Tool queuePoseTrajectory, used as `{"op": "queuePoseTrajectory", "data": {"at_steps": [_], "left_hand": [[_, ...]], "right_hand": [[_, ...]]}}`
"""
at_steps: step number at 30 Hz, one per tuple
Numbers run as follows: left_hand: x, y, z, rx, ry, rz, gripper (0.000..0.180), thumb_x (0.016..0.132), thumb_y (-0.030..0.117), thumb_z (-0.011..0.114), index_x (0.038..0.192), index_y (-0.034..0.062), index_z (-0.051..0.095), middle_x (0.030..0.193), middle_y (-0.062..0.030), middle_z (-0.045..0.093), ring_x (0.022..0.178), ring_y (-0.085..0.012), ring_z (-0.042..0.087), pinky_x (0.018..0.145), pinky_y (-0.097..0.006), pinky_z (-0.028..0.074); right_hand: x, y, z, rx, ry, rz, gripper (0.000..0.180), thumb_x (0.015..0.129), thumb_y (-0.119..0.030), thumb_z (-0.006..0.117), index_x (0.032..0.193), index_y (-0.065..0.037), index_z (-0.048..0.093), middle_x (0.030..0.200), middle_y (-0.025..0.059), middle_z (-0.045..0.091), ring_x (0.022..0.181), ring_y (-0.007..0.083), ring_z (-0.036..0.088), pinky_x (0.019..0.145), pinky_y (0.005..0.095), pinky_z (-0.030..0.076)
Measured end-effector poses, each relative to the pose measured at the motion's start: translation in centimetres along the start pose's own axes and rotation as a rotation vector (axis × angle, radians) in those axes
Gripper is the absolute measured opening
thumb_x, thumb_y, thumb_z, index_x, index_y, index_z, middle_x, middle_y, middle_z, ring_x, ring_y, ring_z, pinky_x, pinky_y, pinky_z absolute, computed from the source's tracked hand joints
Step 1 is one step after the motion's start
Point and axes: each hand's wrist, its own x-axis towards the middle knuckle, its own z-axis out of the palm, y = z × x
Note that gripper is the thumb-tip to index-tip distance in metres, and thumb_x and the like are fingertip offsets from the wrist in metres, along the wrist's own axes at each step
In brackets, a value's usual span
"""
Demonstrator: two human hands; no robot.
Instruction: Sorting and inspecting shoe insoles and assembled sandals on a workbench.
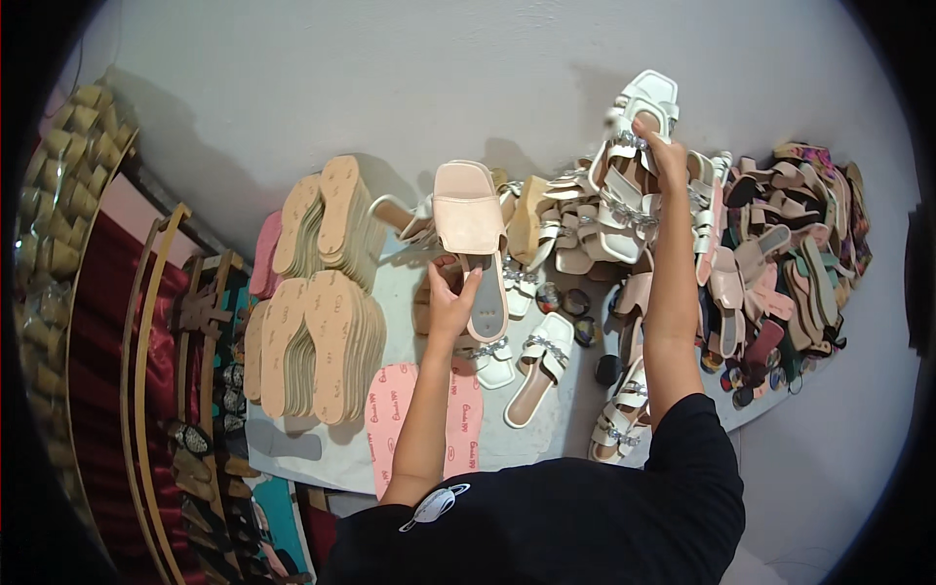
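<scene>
My left hand (451,300) is closed around the side of a beige slide sandal (470,216) with a grey footbed, held up above the table. Farther right, my right arm reaches to the far side, where my right hand (665,156) grips a white sandal (651,90) with a jewelled strap. Just below that hand, more white jewelled sandals (624,229) lie in a heap. Near the middle, a single white sandal (542,367) rests on the table, its strap also jewelled. Pink printed sole sheets (466,414) lie partly under my left forearm.
Stacks of tan sole boards (334,341) stand at the left of the table (341,470). A mixed pile of coloured sandals (780,283) covers its right end. Dark round pieces (582,317) sit mid-table. A rack (146,341) stands at far left, and a wall (390,78) rises behind.
</scene>
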Motion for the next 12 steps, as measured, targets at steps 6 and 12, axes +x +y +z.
{"op": "queuePoseTrajectory", "data": {"at_steps": [6, 12], "left_hand": [[1.3, -3.2, 6.4, 0.007, -0.115, 0.021, 0.041, 0.083, 0.015, 0.067, 0.111, 0.0014, 0.04, 0.111, -0.0121, 0.052, 0.097, -0.0159, 0.051, 0.084, -0.028, 0.043], [-0.7, -4.7, 6.3, -0.105, -0.164, -0.132, 0.049, 0.08, 0.019, 0.07, 0.114, 0.0036, 0.038, 0.107, -0.0081, 0.048, 0.097, -0.0139, 0.047, 0.087, -0.027, 0.038]], "right_hand": [[5.0, 8.9, -5.6, -0.885, 0.136, 0.023, 0.095, 0.066, -0.072, 0.057, 0.121, 0.006, 0.05, 0.119, 0.0279, 0.054, 0.111, 0.04, 0.053, 0.092, 0.046, 0.042], [0.8, 9.7, -1.4, -0.853, 0.227, -0.246, 0.078, 0.08, -0.06, 0.054, 0.134, -0.006, 0.038, 0.139, 0.0242, 0.034, 0.126, 0.0392, 0.037, 0.098, 0.0515, 0.035]]}}
